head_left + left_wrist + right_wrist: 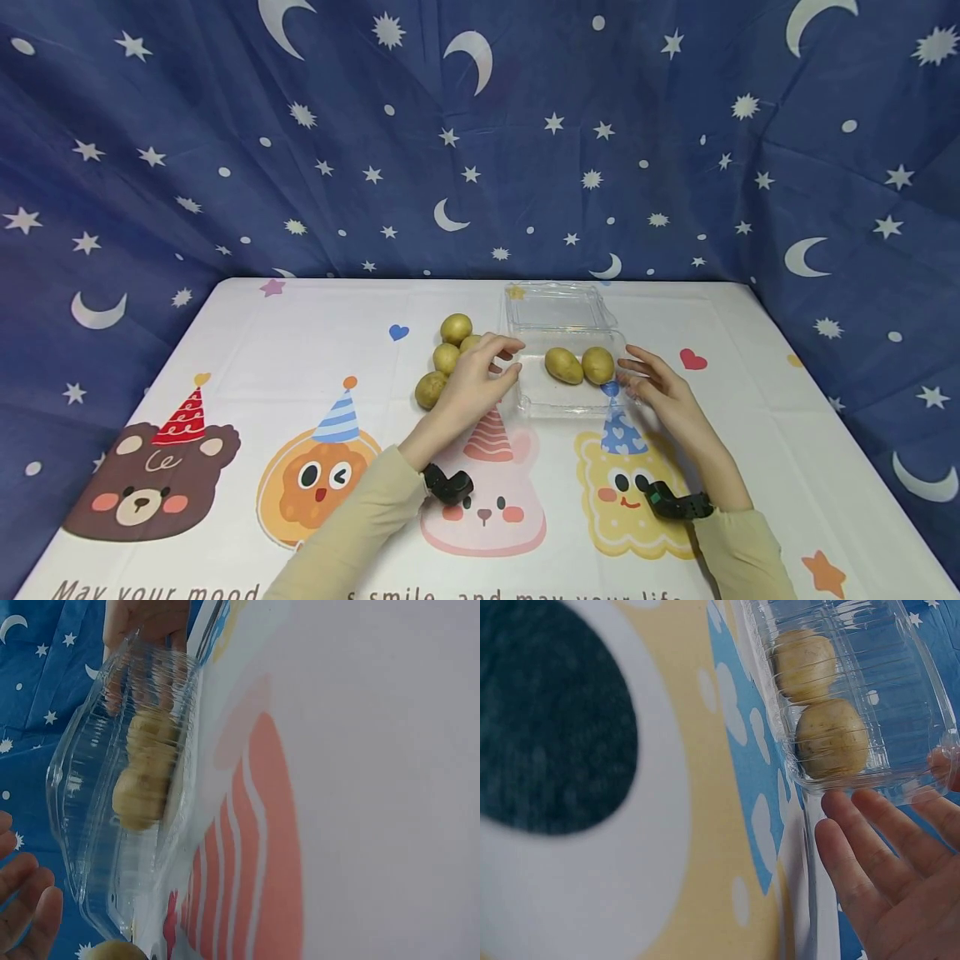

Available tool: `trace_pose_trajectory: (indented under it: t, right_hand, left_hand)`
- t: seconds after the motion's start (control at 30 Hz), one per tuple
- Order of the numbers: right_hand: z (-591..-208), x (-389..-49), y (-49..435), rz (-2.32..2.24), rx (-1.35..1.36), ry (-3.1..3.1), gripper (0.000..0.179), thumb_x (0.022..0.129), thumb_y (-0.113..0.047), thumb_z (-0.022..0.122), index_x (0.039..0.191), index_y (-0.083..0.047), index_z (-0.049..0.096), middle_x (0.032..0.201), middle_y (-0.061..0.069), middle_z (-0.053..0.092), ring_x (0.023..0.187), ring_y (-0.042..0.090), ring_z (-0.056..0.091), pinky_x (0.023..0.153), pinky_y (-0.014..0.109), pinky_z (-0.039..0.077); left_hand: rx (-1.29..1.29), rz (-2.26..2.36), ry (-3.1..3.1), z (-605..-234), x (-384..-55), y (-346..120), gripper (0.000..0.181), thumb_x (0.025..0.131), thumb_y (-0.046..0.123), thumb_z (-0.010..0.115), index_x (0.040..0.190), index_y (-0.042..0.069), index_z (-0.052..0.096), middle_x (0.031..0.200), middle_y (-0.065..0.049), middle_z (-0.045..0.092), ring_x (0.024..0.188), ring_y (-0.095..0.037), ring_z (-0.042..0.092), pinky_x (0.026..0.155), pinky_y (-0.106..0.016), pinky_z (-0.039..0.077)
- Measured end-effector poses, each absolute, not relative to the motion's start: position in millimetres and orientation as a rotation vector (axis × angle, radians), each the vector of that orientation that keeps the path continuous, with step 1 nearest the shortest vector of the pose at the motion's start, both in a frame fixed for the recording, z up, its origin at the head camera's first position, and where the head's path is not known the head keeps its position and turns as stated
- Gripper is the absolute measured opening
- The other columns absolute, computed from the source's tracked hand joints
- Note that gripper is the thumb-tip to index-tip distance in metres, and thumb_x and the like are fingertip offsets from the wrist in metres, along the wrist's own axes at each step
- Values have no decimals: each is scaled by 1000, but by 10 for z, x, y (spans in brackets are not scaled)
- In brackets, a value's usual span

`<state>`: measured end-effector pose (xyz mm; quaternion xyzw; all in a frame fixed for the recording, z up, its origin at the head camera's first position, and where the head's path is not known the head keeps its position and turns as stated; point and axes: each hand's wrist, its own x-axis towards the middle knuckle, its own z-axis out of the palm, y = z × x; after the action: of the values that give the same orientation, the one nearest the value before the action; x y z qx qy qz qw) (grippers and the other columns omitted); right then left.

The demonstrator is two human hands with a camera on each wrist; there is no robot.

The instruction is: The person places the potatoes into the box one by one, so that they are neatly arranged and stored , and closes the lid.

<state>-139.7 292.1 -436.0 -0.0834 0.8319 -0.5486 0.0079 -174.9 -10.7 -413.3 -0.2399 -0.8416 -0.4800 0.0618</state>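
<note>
Two potatoes (564, 366) lie side by side in a clear plastic clamshell box (551, 407), whose lid (558, 310) is folded back away from me. At the box's left side, my left hand (482, 372) is held with loosely bent fingers and nothing in its grasp. My right hand (660, 390) is at the opposite end; in the right wrist view its extended fingers (870, 840) reach the box's end wall. Several more potatoes (446, 359) sit left of the box, partly hidden behind the left hand.
A white cloth with cartoon prints, including a bear (150, 492) and a pink rabbit (483, 500), covers the table. Behind it hangs a dark blue curtain (525, 208) with moons and stars. Each wrist wears a black camera strap (678, 502).
</note>
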Motion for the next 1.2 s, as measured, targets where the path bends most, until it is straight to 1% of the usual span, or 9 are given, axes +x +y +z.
trace_pose_trajectory:
  t: [0.13,0.23,0.37,0.5,0.73,0.87,1.03,1.13,1.2]
  right_hand:
    - [-4363,-1397,2930,-1714,-256,2603,53,100,-15,48,148,-3,30,139,30,47,104,-15,55,85,5,45]
    - [-4363,-1398,2933,-1708,-247,2606,53,100,-15,48,148,-3,30,139,30,47,104,-15,55,85,6,45]
    - [-4363,-1400,2932,-1701,-242,2603,53,100,-15,48,149,-4,30,139,30,47,104,-14,56,86,7,46]
    - [-4359,-1402,2930,-1704,-241,2602,53,100,-14,48,148,-3,30,139,30,47,105,-13,56,86,7,47]
    - [-4354,-1410,2921,-1687,-216,2616,52,100,-14,48,149,-5,31,139,29,47,104,-14,55,85,6,45]
    - [-4357,-1406,2919,-1684,-208,2616,52,100,-15,48,149,-6,31,140,28,47,103,-15,55,85,6,45]
    - [-4359,-1404,2914,-1692,-207,2608,53,100,-15,48,149,-5,31,140,29,47,103,-16,55,85,7,46]
    - [-4354,-1404,2910,-1691,-201,2607,53,100,-14,48,149,-4,30,140,29,47,103,-15,55,85,7,46]
    - [-4352,-1404,2908,-1688,-196,2609,53,100,-13,48,149,-4,30,140,28,47,103,-14,55,85,7,46]
  left_hand:
    - [-702,-1438,-2549,-4149,-1731,-159,26,89,12,63,115,10,64,110,-7,65,100,-17,60,82,-35,56]
    - [-692,-1460,-2532,-4158,-1722,-202,27,89,10,63,115,7,64,111,-7,64,100,-20,60,83,-36,56]
    - [-694,-1519,-2504,-4162,-1713,-268,27,88,7,62,115,3,63,113,-9,62,100,-25,62,83,-35,57]
    - [-682,-1524,-2495,-4164,-1702,-349,26,88,5,62,114,3,64,113,-10,62,96,-24,64,80,-33,57]
    - [-650,-1443,-2487,-4204,-1691,-510,25,88,6,64,113,5,65,108,-8,64,92,-25,63,77,-41,56]
    - [-624,-1426,-2489,-4218,-1670,-599,25,87,6,64,112,5,65,107,-8,65,92,-24,63,76,-37,56]
    - [-589,-1417,-2502,-4226,-1648,-715,25,88,6,64,112,6,66,106,-10,65,91,-18,63,76,-29,56]
    - [-578,-1401,-2506,-4217,-1639,-766,24,88,6,64,112,5,67,104,-11,65,90,-17,63,76,-29,56]
    - [-574,-1394,-2502,-4210,-1637,-792,23,88,7,64,111,5,67,104,-11,65,90,-17,63,77,-31,56]
